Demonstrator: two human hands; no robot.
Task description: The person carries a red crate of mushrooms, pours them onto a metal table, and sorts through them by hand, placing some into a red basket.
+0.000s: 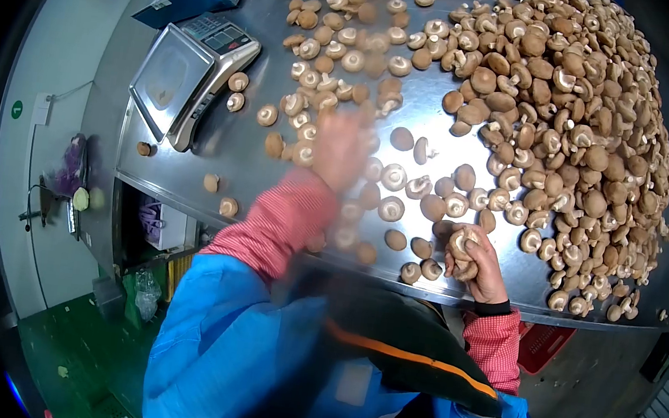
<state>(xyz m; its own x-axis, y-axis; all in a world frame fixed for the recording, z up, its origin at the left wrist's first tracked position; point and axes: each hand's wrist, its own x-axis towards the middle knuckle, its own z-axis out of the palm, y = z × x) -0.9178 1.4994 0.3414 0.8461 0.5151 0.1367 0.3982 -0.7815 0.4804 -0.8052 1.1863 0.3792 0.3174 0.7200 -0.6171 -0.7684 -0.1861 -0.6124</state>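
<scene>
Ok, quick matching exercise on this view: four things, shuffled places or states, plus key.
1. Scale
2. Large mushroom pile
3. Right hand
4. Plastic crate

A. Red, below the table edge
B. Gripping mushrooms
C. On the tabletop, left side of the picture
D. On the tabletop, right side of the picture

Pairs: 1-C, 2-D, 3-B, 4-A

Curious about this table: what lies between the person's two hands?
In the head view, loose shiitake mushrooms, some gills-up, lie on the metal table between the left hand and the right hand.
</scene>
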